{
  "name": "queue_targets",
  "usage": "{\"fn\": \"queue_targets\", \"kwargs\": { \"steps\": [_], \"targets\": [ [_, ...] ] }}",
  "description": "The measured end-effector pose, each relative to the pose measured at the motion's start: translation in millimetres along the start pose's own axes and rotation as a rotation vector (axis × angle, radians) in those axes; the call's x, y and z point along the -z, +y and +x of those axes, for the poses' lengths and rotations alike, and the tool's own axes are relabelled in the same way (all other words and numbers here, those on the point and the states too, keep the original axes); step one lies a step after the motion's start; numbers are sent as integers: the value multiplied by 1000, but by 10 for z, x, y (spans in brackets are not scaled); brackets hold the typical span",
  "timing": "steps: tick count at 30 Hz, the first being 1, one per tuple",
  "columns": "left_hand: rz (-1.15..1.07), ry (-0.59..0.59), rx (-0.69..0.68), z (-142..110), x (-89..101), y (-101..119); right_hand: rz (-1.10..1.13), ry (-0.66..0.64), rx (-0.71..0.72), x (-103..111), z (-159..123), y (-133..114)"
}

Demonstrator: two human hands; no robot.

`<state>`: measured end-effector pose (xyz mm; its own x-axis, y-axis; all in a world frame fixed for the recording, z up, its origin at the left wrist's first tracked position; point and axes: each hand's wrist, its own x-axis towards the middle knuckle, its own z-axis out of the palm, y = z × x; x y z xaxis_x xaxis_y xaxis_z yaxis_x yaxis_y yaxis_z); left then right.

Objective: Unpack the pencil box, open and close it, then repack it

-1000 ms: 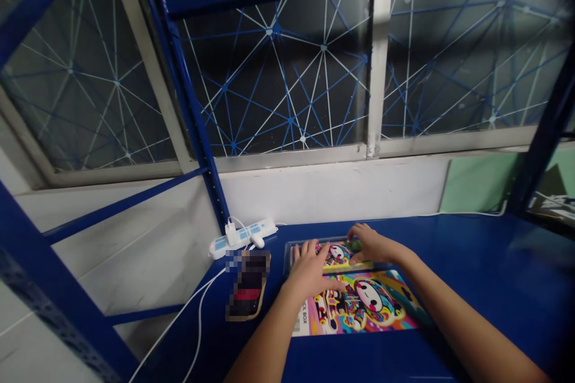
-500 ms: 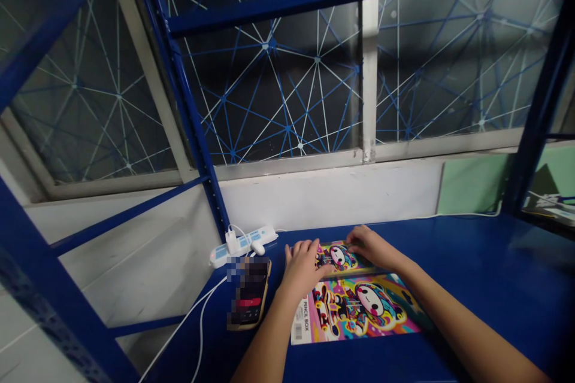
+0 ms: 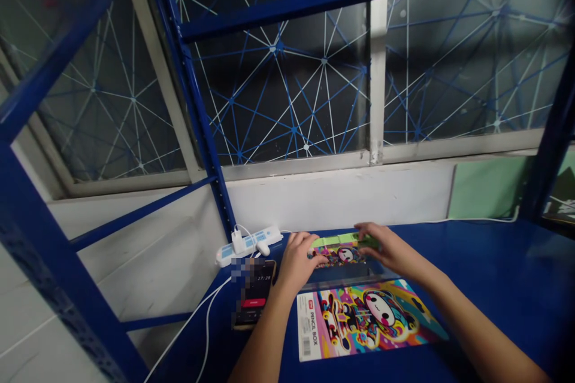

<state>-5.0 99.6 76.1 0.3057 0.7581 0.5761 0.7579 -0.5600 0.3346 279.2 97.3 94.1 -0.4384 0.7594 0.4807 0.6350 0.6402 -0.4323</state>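
Observation:
At the far side of the blue table, a pencil box (image 3: pixel 339 256) with a colourful cartoon print stands tilted up, a light green edge showing along its top. My left hand (image 3: pixel 297 262) grips its left end, thumb on the printed face. Around its right end close the fingers of my right hand (image 3: pixel 381 245); its thumb is partly hidden. Just below the box lies what looks like clear plastic packaging (image 3: pixel 335 282). Nearer to me, a printed sheet (image 3: pixel 372 320) marked "PENCIL BOX" lies flat between my forearms.
A phone (image 3: pixel 256 290) with a lit screen lies left of my left forearm. Behind it is a white power strip (image 3: pixel 248 245) with plugs and white cables (image 3: pixel 207 311). Blue metal posts (image 3: pixel 215 191) frame the table (image 3: pixel 485 263), and a white wall (image 3: pixel 336 194) runs behind it.
The pencil box has been tipped up, so its green edge now shows. A gap with clear plastic has appeared between box and printed sheet. The camera view has shifted slightly.

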Motion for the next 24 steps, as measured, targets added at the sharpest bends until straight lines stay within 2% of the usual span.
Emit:
{"fn": "queue_targets", "kwargs": {
  "steps": [4, 8, 11, 13, 14, 16, 19, 21, 24],
  "targets": [
    [24, 107, -99, -23, 74, 169, 5, -6, -13, 124, -63, -61],
    [64, 123, -245, -191, 189, 435, -26, -9, -12, 81, -468, -166],
    [78, 134, -334, -539, 186, 584, -68, 107, -10, -125, -988, -167],
    [107, 168, -437, -846, 102, 616, -107, 174, 11, -289, -1325, -130],
    [111, 179, -438, -1000, 43, 613, -124, 205, 41, -365, -1466, -108],
    [80, 191, -293, -1268, -79, 581, -151, 219, 83, -488, -1675, -68],
    [-41, 50, 7, -1502, -208, 502, -183, 156, 101, -603, -1819, -12],
    [-158, -90, 161, -1546, -243, 449, -194, 107, 83, -649, -1842, 25],
    [-271, -199, 255, -1528, -242, 402, -162, 59, 50, -675, -1825, 47]
  ]
}}
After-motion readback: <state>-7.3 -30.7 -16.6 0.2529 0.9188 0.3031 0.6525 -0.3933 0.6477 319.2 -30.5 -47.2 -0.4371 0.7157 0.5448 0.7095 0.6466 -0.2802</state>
